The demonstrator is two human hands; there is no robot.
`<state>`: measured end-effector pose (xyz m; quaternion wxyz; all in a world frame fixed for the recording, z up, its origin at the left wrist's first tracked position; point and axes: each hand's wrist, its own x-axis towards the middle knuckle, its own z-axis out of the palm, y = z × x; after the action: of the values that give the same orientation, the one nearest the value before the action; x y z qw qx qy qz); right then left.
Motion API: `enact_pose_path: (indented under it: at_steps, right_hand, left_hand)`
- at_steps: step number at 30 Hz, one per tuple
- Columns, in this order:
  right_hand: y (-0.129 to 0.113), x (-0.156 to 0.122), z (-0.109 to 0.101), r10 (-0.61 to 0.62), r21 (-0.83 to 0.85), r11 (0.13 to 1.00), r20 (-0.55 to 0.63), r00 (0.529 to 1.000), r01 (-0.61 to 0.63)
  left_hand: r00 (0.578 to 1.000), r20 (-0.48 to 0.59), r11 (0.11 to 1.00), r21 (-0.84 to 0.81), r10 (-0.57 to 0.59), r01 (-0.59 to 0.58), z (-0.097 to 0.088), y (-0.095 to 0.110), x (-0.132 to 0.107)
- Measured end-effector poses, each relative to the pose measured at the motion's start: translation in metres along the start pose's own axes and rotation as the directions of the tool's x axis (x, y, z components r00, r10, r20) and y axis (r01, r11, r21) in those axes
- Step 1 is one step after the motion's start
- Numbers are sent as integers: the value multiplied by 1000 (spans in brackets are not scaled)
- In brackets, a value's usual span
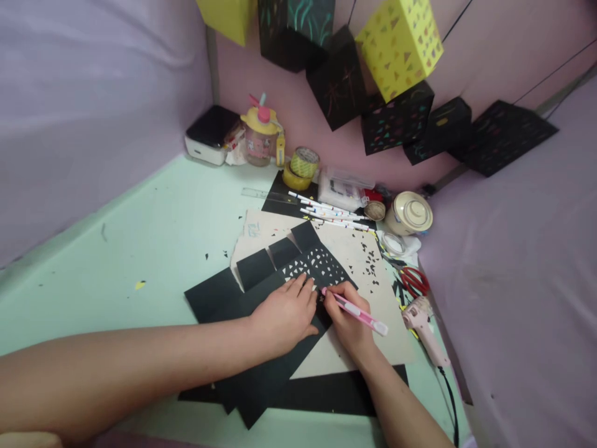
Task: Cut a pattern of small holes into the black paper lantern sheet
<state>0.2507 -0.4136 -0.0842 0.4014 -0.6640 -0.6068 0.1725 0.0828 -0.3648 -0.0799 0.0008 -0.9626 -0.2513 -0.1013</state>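
A black paper sheet (219, 298) with folded flaps and many small triangular cut-outs lies on a beige cardboard mat (368, 311). My left hand (284, 311) rests flat on the black sheet, fingers stretched toward the cut-out area. My right hand (347, 314) is closed round a pink craft knife (357, 310), whose tip touches the black sheet just right of my left fingertips.
Several white markers (331, 213), tape rolls (303, 167), a cream lidded pot (410, 214), red scissors (415, 280) and a pink glue gun (422, 320) sit along the right. Black and yellow paper boxes (398, 46) hang on the pink wall. The table (153, 236) is pale green.
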Motion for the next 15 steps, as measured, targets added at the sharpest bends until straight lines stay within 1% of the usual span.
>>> enact_pose_path:
  at_steps: [4,8,15]
  right_hand:
    - [2,0,1,-48,-3,999,14,999,48]
    - [3,-1,-1,-89,-5,996,41,995,90]
    - [2,-4,-4,-101,-37,994,67,993,104]
  left_hand:
    - [1000,-22,1000,12,-1,2,3,-1,-1]
    - [1000,-7,1000,10,4,-4,1,-1,-1]
    - [1000,25,1000,-12,7,-6,0,0,1]
